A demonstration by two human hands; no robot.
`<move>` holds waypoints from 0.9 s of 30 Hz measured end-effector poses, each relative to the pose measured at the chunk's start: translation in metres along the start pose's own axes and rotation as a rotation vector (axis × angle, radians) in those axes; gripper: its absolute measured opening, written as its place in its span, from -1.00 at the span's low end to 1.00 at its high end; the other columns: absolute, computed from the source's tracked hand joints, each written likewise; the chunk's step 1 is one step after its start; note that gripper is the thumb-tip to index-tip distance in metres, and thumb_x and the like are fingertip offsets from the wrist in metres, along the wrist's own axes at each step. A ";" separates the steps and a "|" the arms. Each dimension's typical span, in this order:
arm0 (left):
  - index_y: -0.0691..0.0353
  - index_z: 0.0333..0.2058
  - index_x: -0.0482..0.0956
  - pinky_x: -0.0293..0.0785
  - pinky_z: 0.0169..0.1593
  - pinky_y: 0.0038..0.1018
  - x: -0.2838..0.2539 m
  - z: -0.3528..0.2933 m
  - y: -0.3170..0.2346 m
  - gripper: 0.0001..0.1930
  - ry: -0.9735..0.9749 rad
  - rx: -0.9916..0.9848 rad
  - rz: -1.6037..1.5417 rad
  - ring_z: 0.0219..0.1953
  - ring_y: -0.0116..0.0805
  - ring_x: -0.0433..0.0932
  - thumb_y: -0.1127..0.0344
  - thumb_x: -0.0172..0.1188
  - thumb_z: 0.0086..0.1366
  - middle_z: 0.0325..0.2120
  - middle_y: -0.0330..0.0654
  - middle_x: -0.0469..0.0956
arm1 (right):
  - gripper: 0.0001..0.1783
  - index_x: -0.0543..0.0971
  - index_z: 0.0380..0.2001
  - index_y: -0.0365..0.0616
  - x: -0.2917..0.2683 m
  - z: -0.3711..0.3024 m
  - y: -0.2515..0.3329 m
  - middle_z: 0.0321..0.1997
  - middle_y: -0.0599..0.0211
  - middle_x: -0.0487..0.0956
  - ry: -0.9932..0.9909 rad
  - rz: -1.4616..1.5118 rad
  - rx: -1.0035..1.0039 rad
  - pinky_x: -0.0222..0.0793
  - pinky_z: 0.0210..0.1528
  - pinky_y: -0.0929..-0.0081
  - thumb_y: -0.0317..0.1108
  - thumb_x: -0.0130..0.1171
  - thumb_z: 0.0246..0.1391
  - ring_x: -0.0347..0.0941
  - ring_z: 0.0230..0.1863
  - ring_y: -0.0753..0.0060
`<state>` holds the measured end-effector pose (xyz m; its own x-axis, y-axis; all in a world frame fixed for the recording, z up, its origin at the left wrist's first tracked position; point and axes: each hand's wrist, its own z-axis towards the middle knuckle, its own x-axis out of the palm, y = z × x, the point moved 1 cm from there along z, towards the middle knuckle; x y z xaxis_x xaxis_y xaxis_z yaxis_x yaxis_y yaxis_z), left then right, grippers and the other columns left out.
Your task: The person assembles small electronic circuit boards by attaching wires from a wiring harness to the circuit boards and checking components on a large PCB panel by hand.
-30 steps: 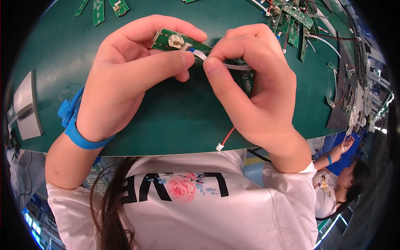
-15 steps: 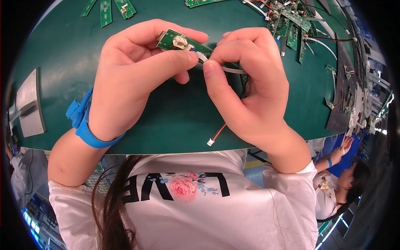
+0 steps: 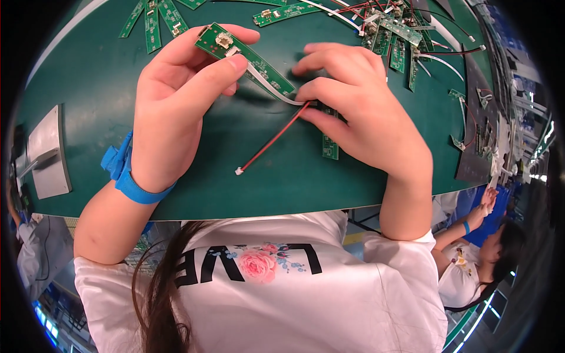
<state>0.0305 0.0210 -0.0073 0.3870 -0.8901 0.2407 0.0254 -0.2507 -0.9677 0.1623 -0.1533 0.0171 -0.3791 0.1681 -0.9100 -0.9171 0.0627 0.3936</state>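
Observation:
Between thumb and fingers, my left hand [image 3: 176,100] grips a long green circuit board [image 3: 273,75] with cream connectors, tilted down to the right. A white flat cable [image 3: 268,86] runs from under my left thumb along the board to my right hand [image 3: 365,106], whose thumb and forefinger pinch near the cable's far end. By those fingertips a second small green board [image 3: 331,141] shows, partly hidden by the hand. From the same spot a red and black wire pair [image 3: 273,140] reaches down left to a small white plug [image 3: 239,171].
Loose circuit boards [image 3: 152,29] lie at the far left, and another board [image 3: 285,13] at the back middle. A tangled pile of boards and wires [image 3: 394,35] is at the back right. A metal plate [image 3: 52,154] stands at the left. Another person [image 3: 471,259] sits at the right.
The held board has moved up and left with my left hand. My right hand has shifted right and down along the cable, and its other fingers have spread. The red and black wires have swung left.

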 end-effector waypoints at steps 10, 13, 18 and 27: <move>0.30 -0.12 0.51 0.28 -0.20 -0.68 -0.010 0.013 0.004 -0.80 -0.196 0.399 0.295 -0.32 -0.67 0.35 0.47 0.06 0.28 -0.36 -0.30 0.49 | -0.76 0.62 -0.28 -0.14 0.004 0.005 -0.002 -0.29 0.36 0.64 -0.255 0.063 -0.020 0.25 0.12 0.19 -0.57 0.20 -0.10 0.54 -0.11 0.36; 0.35 -0.13 0.49 0.33 -0.14 -0.66 -0.012 0.015 0.005 -0.81 -0.197 0.485 0.346 -0.24 -0.60 0.43 0.49 0.02 0.30 -0.30 -0.22 0.54 | -0.63 0.61 -0.20 -0.05 0.009 0.010 0.002 -0.23 0.33 0.60 -0.383 0.237 -0.028 0.39 -0.04 0.28 -0.62 0.11 -0.13 0.54 -0.28 0.41; 0.41 -0.05 0.40 0.42 -0.02 -0.51 -0.002 0.006 -0.003 -0.76 -0.085 0.330 0.141 -0.11 -0.39 0.51 0.49 -0.05 0.32 -0.17 -0.04 0.54 | -0.56 0.60 -0.20 -0.15 0.009 0.012 0.009 -0.12 0.18 0.53 -0.497 0.458 -0.108 0.39 -0.34 0.51 -0.72 -0.01 -0.21 0.46 -0.33 0.45; 0.41 0.14 0.24 0.50 -0.08 -0.57 0.011 -0.010 -0.012 -0.60 0.008 0.204 0.263 -0.09 -0.34 0.55 0.53 -0.07 0.32 -0.10 0.03 0.52 | -0.46 0.35 -0.16 -0.27 0.014 0.009 0.023 0.01 0.17 0.20 -0.497 0.978 0.082 0.14 -0.36 0.59 0.06 -0.04 0.09 0.13 -0.46 0.57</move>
<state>0.0251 0.0101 0.0079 0.3973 -0.9175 -0.0196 0.1101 0.0688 -0.9915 0.1366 -0.1407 0.0148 -0.8288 0.5569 -0.0533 -0.2295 -0.2514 0.9403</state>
